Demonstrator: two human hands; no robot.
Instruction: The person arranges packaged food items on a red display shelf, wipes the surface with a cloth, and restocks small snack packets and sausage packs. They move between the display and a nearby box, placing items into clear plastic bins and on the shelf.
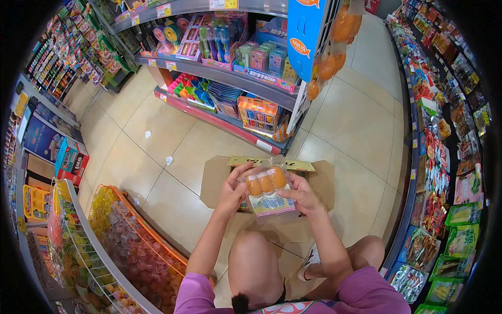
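A clear plastic packet hangs between my hands, in front of me and above the floor. It holds three rounded orange-brown food pieces side by side, and its lower part bears printed writing. My left hand pinches the packet's left edge. On the other side, my right hand grips it with the thumb across the front. Below both hands stands an open cardboard box with its flaps spread. A yellow printed strip lies along its far side; the packet and hands hide most of the box's inside.
Ahead is a shelf unit of toys and boxed goods, with similar packs hanging at its end. Bins of wrapped sweets stand close on my left. Snack shelves line the right. Paper scraps lie on the tiles.
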